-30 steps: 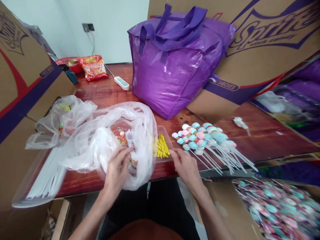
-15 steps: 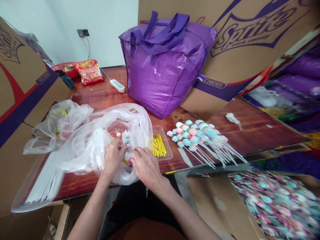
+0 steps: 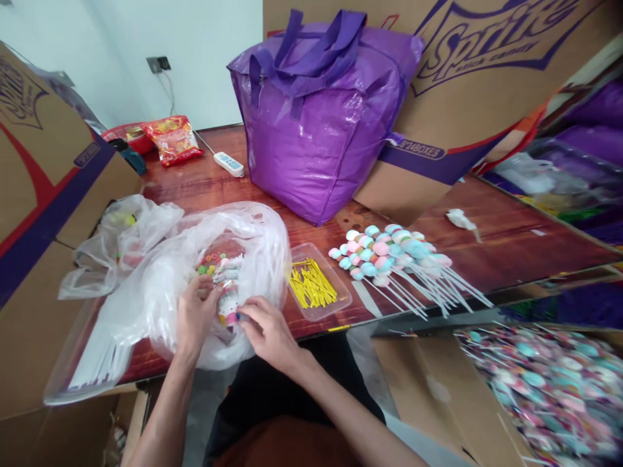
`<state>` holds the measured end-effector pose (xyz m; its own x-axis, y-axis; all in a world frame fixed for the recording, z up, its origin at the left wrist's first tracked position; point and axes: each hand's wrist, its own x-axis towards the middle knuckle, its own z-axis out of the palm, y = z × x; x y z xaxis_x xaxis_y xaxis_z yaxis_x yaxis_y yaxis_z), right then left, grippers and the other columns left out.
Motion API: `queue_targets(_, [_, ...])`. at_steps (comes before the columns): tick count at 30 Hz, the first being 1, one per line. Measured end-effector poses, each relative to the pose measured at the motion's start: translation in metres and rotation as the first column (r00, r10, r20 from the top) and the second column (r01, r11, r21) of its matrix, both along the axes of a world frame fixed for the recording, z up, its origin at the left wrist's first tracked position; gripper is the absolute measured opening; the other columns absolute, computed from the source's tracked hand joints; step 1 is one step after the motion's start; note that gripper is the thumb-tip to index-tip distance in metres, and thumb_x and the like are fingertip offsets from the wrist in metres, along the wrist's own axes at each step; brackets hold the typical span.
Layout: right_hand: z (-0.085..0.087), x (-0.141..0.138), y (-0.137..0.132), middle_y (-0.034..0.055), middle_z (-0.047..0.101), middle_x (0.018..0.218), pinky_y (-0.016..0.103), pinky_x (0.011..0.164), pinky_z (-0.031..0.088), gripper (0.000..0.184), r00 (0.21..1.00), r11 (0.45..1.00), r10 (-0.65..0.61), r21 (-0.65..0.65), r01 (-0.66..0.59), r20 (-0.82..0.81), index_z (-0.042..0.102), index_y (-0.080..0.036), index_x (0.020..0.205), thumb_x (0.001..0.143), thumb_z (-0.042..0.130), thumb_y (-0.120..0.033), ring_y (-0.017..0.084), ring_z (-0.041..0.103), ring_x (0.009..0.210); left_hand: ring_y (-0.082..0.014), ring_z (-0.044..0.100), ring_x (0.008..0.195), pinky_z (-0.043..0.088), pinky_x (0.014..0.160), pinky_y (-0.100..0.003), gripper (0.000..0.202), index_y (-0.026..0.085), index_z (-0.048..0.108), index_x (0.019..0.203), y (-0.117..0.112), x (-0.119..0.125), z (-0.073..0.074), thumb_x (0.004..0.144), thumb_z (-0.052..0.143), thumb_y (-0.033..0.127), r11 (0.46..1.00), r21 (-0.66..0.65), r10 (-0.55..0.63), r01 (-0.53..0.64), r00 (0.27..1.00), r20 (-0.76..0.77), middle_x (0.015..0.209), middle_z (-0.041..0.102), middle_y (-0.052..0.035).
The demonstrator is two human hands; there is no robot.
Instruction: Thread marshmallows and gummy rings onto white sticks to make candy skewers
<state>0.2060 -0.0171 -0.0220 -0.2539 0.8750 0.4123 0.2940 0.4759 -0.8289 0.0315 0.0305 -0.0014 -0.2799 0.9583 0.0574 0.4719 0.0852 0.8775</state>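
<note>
My left hand (image 3: 197, 314) is closed at the left edge of a clear printed packet (image 3: 228, 292), its fingers bent over the opening of a white plastic bag (image 3: 265, 250). At the packet's lower right, my right hand (image 3: 270, 331) pinches near its pink end; a small dark spot shows at the fingertips. Small green and red ring-shaped sweets (image 3: 210, 261) lie inside the bag, just beyond my left fingers. Whether the packet is loose or lies on others is hidden. Right of the bag, a clear tray (image 3: 343, 298) holds yellow twist ties (image 3: 311, 284).
Marshmallow skewers (image 3: 389, 253) lie at the right, near a large purple bag (image 3: 311, 130). White sticks (image 3: 102, 350) fill a tray at the left. Below the table's right edge, a carton (image 3: 423, 383) stands by a heap of wrapped sweets (image 3: 549, 389). A thermometer (image 3: 228, 164) lies farther back.
Both hands have shifted left and drawn farther apart, showing more of the printed packet and ring sweets. The twist-tie tray is now fully in sight. The view has turned slightly.
</note>
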Motion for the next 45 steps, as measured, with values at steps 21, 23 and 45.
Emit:
queue_targets(21, [0.046,0.026,0.009,-0.0058,0.047,0.055,0.022,0.051,0.032,0.030,0.848,0.817,-0.315,-0.576,0.014,-0.426,0.053,-0.019,0.061,0.078,0.069,-0.037,0.009,0.042,0.053,-0.0061,0.053,0.060,0.047,0.051,-0.017,0.039,0.015,0.072,0.080,-0.023,0.061,0.058,0.058,0.092,0.039,0.968,-0.143,0.064,0.205,0.351,0.934,0.078,0.065,-0.0006])
queue_targets(23, [0.048,0.037,0.006,-0.0062,0.044,0.054,0.022,0.049,0.029,0.032,0.897,0.837,-0.286,-0.544,0.062,-0.338,0.049,-0.019,0.060,0.081,0.065,-0.036,0.009,0.040,0.052,-0.0065,0.056,0.062,0.049,0.053,-0.017,0.041,0.013,0.074,0.078,-0.025,0.070,0.055,0.051,0.095,0.035,0.958,-0.184,0.084,0.218,0.403,0.911,0.081,0.068,-0.0021])
queue_targets(45, [0.045,0.084,-0.019,-0.0033,0.052,0.062,0.023,0.058,0.039,0.032,0.678,0.798,-0.584,-0.471,0.377,-0.446,0.058,-0.017,0.064,0.086,0.063,-0.039,0.010,0.045,0.060,-0.0117,0.064,0.063,0.054,0.058,-0.022,0.031,0.019,0.070,0.072,-0.035,0.150,0.035,0.063,0.087,0.042,0.987,-0.067,-0.012,0.146,0.486,0.874,0.075,0.071,-0.0003])
